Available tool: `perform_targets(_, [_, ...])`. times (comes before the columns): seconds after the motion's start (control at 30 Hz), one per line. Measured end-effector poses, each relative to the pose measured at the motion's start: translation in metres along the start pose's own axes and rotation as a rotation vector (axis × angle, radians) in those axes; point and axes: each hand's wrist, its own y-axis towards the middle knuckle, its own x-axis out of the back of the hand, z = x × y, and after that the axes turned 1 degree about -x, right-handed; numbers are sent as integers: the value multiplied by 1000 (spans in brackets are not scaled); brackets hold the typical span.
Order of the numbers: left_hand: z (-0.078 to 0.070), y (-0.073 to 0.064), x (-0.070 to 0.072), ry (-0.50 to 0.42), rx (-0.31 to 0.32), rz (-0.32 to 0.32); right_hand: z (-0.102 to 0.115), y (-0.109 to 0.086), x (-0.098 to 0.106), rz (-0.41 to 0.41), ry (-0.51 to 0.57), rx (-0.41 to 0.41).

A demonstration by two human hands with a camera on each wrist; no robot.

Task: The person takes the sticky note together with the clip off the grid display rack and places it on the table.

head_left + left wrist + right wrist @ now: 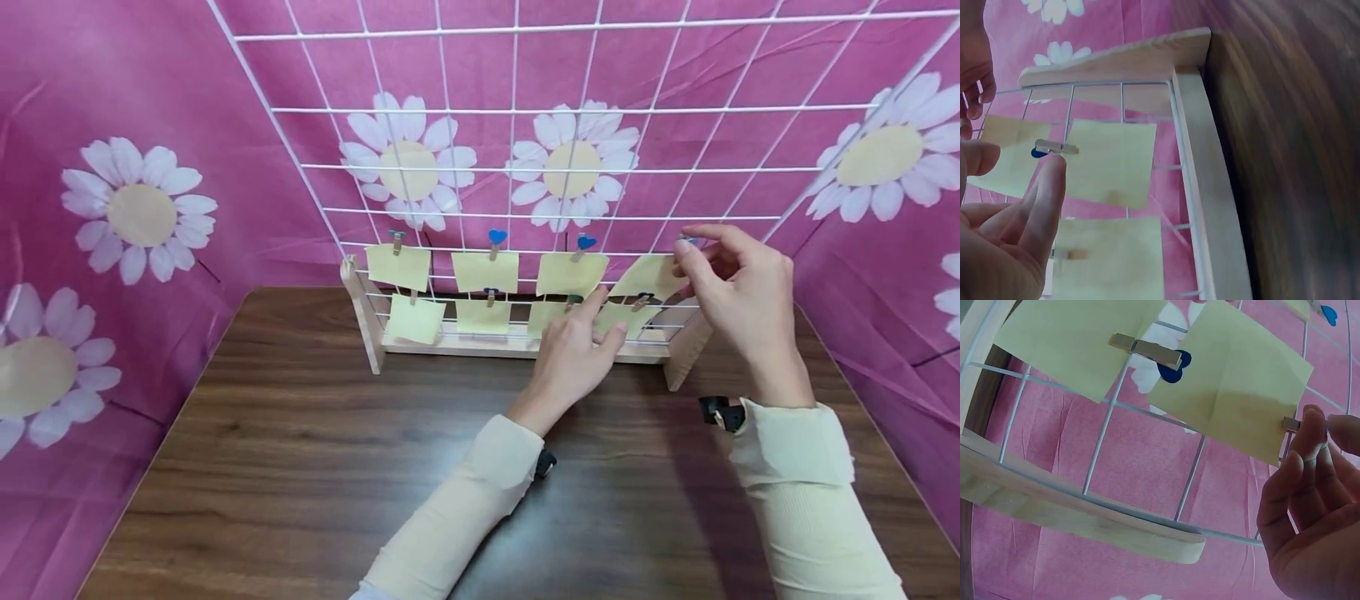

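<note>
My right hand (742, 287) pinches a small wooden clothespin (1290, 424) between thumb and fingers, at the upper edge of the top-right yellow paper note (651, 275). That note hangs tilted against the white wire grid (513, 110). Below it is another tilted note (621, 316), held by a clothespin with a dark blue heart (1174, 365). My left hand (572, 354) is in front of the lower notes, thumb and index finger apart and nothing held. In the left wrist view, its fingertip is close to a clothespin (1057, 147); whether it touches cannot be told.
Several other notes hang in two rows, including a top-left note (399, 267) and a lower-left note (415, 319). A wooden stand (364, 321) supports the grid on a brown wood table (300, 467). Pink cloth with daisies (247, 192) surrounds it.
</note>
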Motion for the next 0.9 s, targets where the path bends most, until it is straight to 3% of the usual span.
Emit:
perform_targets(0.17, [-2,-1,-8,-145,46,3,-4,-1,3,3,19,-20])
perform_targets(0.47, [-4,2,-19,-507,40,-102,-9,-1,4,-13,34,4])
perform_targets(0.6, [-9,7,-18,-515,55,-133,-8,0,4,-10,63,-12])
perform_targets(0.9, [-16,15,-13,-305,79,-160,-10,-1,-3,-61,121,-9])
